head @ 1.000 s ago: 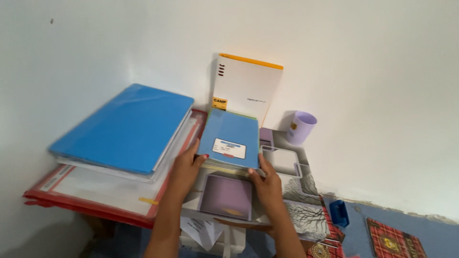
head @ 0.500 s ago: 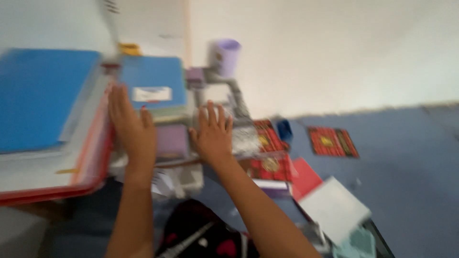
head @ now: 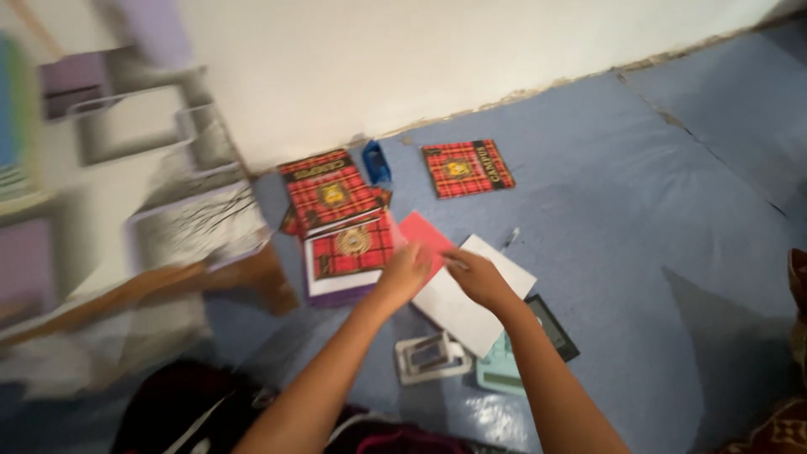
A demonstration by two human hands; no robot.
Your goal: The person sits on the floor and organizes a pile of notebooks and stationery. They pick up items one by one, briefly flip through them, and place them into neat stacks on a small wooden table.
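Note:
Both my hands reach down to the blue floor. My left hand (head: pixel 405 273) rests with curled fingers at the edge of a red sheet (head: pixel 418 235), next to a stack of red plaid notebooks (head: pixel 351 252). My right hand (head: pixel 475 277) lies on a white sheet (head: pixel 458 311), its fingertips pointing at the red sheet. Motion blur hides whether either hand grips anything.
Two more red plaid notebooks (head: pixel 328 189) (head: pixel 466 168) and a small blue object (head: pixel 376 164) lie near the white wall. A grey-white punch-like tool (head: pixel 430 357), a pale green item (head: pixel 503 374), a dark slate (head: pixel 556 326) and a pen (head: pixel 510 240) sit close by. A blurred desk organiser (head: pixel 151 168) stands left.
My hands left the blue book and organiser and swung right and down to the papers on the floor. The view turned right with them.

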